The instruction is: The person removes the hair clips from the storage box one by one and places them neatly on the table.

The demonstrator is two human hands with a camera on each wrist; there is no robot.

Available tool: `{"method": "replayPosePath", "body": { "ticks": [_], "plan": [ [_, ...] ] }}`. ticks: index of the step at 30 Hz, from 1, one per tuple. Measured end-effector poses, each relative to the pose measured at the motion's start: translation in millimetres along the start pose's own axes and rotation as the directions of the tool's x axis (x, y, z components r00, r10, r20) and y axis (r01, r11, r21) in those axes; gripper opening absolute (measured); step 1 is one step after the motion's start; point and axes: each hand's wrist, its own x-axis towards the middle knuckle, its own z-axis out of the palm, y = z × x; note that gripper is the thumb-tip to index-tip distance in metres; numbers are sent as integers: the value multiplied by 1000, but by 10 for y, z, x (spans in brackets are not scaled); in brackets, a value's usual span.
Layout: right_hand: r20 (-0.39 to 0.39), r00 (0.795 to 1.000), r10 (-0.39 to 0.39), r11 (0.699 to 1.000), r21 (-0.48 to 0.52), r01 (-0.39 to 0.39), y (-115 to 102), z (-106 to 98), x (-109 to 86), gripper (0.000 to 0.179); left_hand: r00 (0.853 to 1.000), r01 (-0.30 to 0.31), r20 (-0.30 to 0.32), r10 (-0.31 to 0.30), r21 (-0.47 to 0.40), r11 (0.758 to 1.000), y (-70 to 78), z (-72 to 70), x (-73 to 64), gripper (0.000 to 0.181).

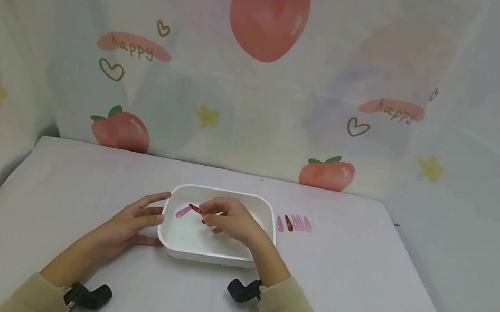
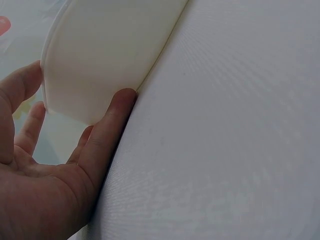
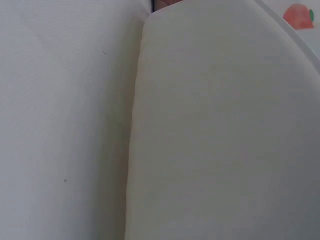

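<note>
Red clip [image 1: 195, 208] needed a light pinch; right hand [image 1: 235, 221] had fingertips closed on it. Left hand [image 1: 129, 223], loosely spread, braced tray [image 1: 212, 256] at nine o'clock.

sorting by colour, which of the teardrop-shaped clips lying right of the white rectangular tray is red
The dark red teardrop-shaped clip, second from the left in the row beside the white rectangular tray; the row's other clips are pink.
</note>
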Motion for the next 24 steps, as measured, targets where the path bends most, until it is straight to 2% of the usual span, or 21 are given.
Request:
{"method": "replayPosePath", "body": {
  "ticks": [5, 10, 15, 21, 24],
  "plan": [
    [50, 998, 23, 987, -163, -15, -16, 59, 21, 34, 1000, 1, 0, -1, 2, 1000, -3, -13, 3, 62],
    [45, 998, 44, 954, -297, -29, -8, 71, -13, 36, 1000, 1, 2, -1, 0, 1000, -12, -22, 9, 62],
    [43, 999, 30, 928, -372, -11, -29, 63, -88, 34, 1000, -3, 7, 3, 2, 1000, -27, -22, -1, 63],
    [71, 997, 19, 914, -405, 11, -31, 23, -138, 27, 1000, -3, 1, 3, 15, 1000, -12, -17, -9, 62],
    [33, 999, 18, 903, -429, -2, -25, 0, -126, 24, 1000, -5, 3, 5, 16, 1000, -9, -21, 1, 63]
  ]
}}
